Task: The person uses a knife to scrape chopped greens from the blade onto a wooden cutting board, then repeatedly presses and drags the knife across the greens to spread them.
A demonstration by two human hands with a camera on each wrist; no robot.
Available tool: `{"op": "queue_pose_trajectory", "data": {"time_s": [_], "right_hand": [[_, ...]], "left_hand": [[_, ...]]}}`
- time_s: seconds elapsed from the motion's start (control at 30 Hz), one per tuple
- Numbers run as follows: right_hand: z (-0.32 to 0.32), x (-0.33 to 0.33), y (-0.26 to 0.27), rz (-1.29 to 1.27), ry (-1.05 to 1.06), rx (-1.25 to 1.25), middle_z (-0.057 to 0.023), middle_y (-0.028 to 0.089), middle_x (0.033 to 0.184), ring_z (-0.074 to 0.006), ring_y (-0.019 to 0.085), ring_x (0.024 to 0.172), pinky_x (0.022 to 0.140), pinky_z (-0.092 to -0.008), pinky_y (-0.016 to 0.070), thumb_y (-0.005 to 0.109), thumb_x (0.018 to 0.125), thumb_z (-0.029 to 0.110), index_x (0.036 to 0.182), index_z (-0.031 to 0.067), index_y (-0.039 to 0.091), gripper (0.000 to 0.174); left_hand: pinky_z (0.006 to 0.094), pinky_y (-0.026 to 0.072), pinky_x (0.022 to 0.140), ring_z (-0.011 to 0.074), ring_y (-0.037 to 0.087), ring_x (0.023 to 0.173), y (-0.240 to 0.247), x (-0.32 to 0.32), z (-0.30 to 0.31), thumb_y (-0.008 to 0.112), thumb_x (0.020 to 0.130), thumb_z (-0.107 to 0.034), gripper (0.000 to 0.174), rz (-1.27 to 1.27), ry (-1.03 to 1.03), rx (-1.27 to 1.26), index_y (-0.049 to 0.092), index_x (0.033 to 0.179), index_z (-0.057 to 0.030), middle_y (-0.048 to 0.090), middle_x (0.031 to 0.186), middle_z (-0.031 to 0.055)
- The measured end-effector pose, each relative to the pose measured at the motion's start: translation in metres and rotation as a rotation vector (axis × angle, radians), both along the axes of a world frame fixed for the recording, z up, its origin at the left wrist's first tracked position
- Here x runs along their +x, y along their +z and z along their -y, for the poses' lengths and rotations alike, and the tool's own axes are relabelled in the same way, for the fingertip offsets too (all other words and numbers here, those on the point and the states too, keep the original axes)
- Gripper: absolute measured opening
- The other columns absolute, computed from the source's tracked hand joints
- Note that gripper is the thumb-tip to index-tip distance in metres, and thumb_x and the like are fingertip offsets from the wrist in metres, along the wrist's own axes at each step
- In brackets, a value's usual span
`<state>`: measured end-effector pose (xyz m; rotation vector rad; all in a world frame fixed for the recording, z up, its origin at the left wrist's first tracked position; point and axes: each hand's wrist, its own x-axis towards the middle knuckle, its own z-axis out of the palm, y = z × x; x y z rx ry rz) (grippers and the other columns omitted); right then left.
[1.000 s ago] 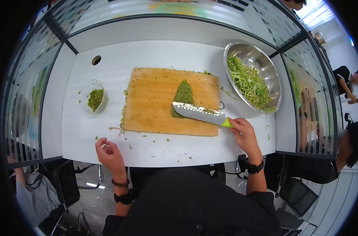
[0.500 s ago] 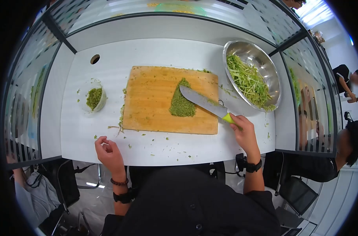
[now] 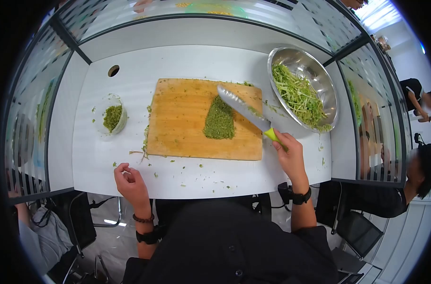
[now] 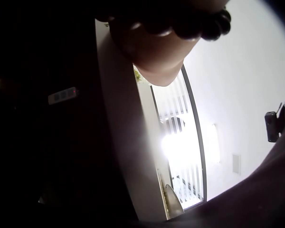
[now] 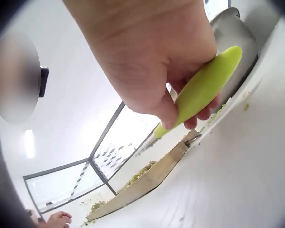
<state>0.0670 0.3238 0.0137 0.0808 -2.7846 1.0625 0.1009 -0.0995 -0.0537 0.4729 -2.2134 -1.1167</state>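
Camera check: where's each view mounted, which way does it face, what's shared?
Head: on the head, facing forward and down at the cutting board; shows forearms, black shirt, left grip, right grip.
Left wrist: on that wrist, facing a bright slatted partition; shows skin and beaded bracelet.
Right wrist: on that wrist, looking along the right grip and knife handle toward the board; likely the left grip, lower left.
Shared, head and right wrist: knife handle, board, metal bowl.

The green knife handle is partly hidden in the head view.
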Motion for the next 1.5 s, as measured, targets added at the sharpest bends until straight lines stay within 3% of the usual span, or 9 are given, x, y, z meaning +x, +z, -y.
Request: {"op": "queue_pose_trajectory", "data": {"time_s": [0.37,0.47,0.57,0.87,1.07,1.17,1.27,1.37,1.5], "right_hand": [[0.006,-0.004,-0.001,-0.003,0.032,0.100,-0.0174,0.067,0.099,-0.0326,0.065,0.080,0.071,-0.0353,0.0516,0.068,0.086,-0.001,0.125,0.0018,0.067,0.039],[0.012,-0.002,0.003,-0.002,-0.001,-0.006,-0.0170,0.068,0.099,-0.0328,0.065,0.082,0.072,-0.0365,0.0519,0.069,0.086,-0.001,0.124,0.0030,0.068,0.038],[0.007,0.001,-0.003,0.001,0.032,0.142,-0.0160,0.068,0.099,-0.0316,0.065,0.083,0.072,-0.0365,0.0522,0.069,0.085,0.000,0.123,0.0044,0.069,0.038],[0.017,0.005,0.003,-0.048,-0.012,0.093,-0.0137,0.067,0.094,-0.0297,0.064,0.082,0.073,-0.0352,0.0519,0.070,0.084,0.000,0.123,0.0062,0.070,0.039],[0.012,0.009,0.002,-0.062,0.086,0.178,-0.0148,0.067,0.098,-0.0265,0.064,0.084,0.073,-0.0316,0.0513,0.068,0.086,-0.005,0.125,0.0042,0.068,0.040],[0.017,0.013,0.002,-0.016,0.046,-0.020,-0.0146,0.067,0.098,-0.0269,0.064,0.085,0.074,-0.0320,0.0510,0.068,0.085,-0.006,0.125,0.0050,0.068,0.041],[0.012,0.014,0.000,-0.022,0.106,0.151,-0.0143,0.067,0.099,-0.0263,0.064,0.085,0.074,-0.0313,0.0508,0.068,0.085,-0.007,0.126,0.0055,0.068,0.043],[0.018,0.017,0.001,0.020,0.036,-0.056,-0.0143,0.066,0.095,-0.0295,0.063,0.085,0.074,-0.0351,0.0516,0.069,0.082,-0.006,0.123,0.0041,0.069,0.042],[0.014,0.020,-0.003,-0.006,0.064,0.063,-0.0141,0.066,0.095,-0.0299,0.063,0.084,0.074,-0.0358,0.0514,0.070,0.081,-0.006,0.121,0.0042,0.070,0.042]], "left_hand": [[0.0221,0.0325,0.049,0.0049,0.038,0.054,0.004,0.000,-0.001,0.058,0.089,0.006,0.018,0.015,-0.011,0.022,0.058,0.106,0.0004,0.053,0.084,0.0029],[0.0215,0.0304,0.049,0.0040,0.036,0.055,0.000,0.001,0.001,0.058,0.092,0.004,0.015,0.010,-0.021,0.024,0.058,0.106,0.0009,0.055,0.087,0.0019],[0.0211,0.0292,0.049,0.0036,0.035,0.056,0.000,0.001,0.001,0.058,0.093,0.002,0.014,0.008,-0.026,0.013,0.058,0.107,0.0012,0.055,0.087,0.0012],[0.0218,0.0284,0.049,0.0036,0.034,0.055,0.001,0.001,0.000,0.058,0.093,0.002,0.012,0.006,-0.020,0.001,0.059,0.105,0.0005,0.054,0.084,-0.0005],[0.0222,0.0279,0.049,0.0036,0.034,0.056,0.001,0.001,0.000,0.057,0.093,0.003,0.012,0.007,-0.017,0.008,0.059,0.104,0.0004,0.054,0.084,-0.0009],[0.0224,0.0277,0.048,0.0036,0.033,0.055,0.001,0.000,0.000,0.057,0.093,0.003,0.011,0.001,-0.018,-0.001,0.059,0.104,0.0004,0.053,0.083,-0.0008],[0.0225,0.0275,0.048,0.0036,0.033,0.055,-0.001,0.000,0.001,0.057,0.093,0.003,0.011,0.005,-0.018,-0.005,0.059,0.104,0.0004,0.053,0.083,-0.0006],[0.0224,0.0275,0.048,0.0035,0.034,0.055,-0.004,0.000,0.003,0.057,0.093,0.003,0.012,0.015,-0.018,-0.009,0.059,0.104,0.0006,0.053,0.083,-0.0003],[0.0222,0.0277,0.049,0.0033,0.034,0.056,-0.002,0.001,0.002,0.057,0.093,0.004,0.013,-0.002,-0.027,-0.012,0.059,0.105,0.0007,0.054,0.084,0.0000]]}}
